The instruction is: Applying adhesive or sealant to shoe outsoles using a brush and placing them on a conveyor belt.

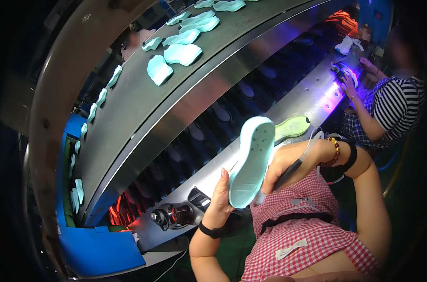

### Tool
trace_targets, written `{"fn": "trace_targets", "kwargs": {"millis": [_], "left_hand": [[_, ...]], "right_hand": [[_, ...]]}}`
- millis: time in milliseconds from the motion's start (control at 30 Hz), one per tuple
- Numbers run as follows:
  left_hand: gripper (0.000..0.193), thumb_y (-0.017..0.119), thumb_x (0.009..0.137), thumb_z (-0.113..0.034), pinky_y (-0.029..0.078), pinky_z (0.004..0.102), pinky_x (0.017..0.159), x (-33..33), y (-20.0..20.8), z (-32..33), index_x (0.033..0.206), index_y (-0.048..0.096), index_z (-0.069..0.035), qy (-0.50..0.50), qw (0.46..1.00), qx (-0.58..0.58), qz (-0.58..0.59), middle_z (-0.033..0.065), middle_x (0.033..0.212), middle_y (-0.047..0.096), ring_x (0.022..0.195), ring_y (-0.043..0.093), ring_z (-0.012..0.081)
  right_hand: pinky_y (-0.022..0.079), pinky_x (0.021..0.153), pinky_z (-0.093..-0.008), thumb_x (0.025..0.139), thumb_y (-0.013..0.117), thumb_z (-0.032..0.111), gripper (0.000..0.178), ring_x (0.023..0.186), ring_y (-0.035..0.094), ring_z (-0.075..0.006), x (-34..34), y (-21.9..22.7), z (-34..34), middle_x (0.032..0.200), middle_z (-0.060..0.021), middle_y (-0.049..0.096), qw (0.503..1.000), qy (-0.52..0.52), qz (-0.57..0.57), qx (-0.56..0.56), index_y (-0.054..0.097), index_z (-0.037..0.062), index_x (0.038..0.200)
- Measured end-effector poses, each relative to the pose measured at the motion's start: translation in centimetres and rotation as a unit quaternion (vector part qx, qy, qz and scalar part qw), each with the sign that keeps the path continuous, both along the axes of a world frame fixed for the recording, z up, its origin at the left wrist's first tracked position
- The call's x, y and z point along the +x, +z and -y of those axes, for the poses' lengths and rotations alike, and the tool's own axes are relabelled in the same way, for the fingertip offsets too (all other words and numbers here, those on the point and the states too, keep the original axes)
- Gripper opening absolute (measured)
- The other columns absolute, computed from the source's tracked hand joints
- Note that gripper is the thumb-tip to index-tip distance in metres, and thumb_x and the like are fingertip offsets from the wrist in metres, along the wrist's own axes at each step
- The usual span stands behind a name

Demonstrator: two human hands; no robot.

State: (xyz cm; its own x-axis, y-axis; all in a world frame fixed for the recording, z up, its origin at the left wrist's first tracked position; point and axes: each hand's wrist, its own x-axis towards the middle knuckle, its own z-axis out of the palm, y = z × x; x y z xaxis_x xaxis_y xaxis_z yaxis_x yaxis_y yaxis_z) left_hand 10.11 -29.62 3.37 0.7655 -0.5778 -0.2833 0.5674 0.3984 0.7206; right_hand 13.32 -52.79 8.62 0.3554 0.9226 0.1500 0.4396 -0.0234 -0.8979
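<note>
The turquoise sole (253,157) is between the two hands in front of the apron (298,202), tilted, with its hollow face showing and its raised rim unbroken where visible. The left hand (219,195) grips the lower end, thumb along the left edge; its other fingers are mostly hidden. The right hand (293,157) is closed around a dark-handled tool (288,173), whose pale tip points down beside the sole's lower right edge. Contact between tip and sole cannot be confirmed. A thin clear tube (311,141) loops above the right wrist.

The sole's upper end overlaps the metal table (288,104) in view; its height above the surface cannot be judged. To its right, the pale green sole (292,127) lies on the table, close to the right hand, limiting room on that side. To the left, the black device (175,215) sits on the table near the left hand, with a gap between.

Beyond the table, the conveyor belt (128,115) carries further turquoise soles, some near its outer edge. At right, a co-worker (387,103) works well apart from both hands.
</note>
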Motion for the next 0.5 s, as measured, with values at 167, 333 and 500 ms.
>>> {"fn": "trace_targets", "kwargs": {"millis": [167,333,500], "left_hand": [[0.068,0.038,0.088,-0.052,0.044,0.038,0.091,0.1,0.7,0.2,0.132,0.03,-0.001,-0.032,0.999,0.001,-0.028,0.0161,0.124,0.046,0.11,0.051,0.0259],[0.063,0.045,0.087,-0.045,0.047,0.0362,0.088,-0.6,1.2,-0.1,0.13,0.032,-0.001,-0.033,0.997,0.021,-0.073,0.0162,0.121,0.048,0.106,0.054,0.0248],[0.06,0.045,0.088,-0.043,0.049,0.0331,0.085,-0.4,-0.2,0.0,0.128,0.035,0.001,-0.068,0.993,0.026,-0.092,0.0151,0.117,0.051,0.102,0.056,0.0207]], "right_hand": [[0.049,0.069,-0.0309,0.075,0.062,0.01,0.02,0.079,0.064,-0.023,1.1,0.3,0.2,0.087,-0.0128,0.065,0.998,0.041,0.035,0.013,0.063,0.0018,0.093],[0.048,0.07,-0.0324,0.076,0.06,0.011,0.018,0.081,0.063,-0.0251,1.0,2.6,0.5,0.087,-0.0108,0.066,0.985,0.078,0.074,-0.132,0.065,0.0057,0.093],[0.046,0.071,-0.0343,0.081,0.056,0.014,0.021,0.087,0.061,-0.0246,0.9,3.8,1.5,0.096,-0.009,0.064,0.963,0.104,0.138,-0.206,0.062,0.0085,0.1]]}}
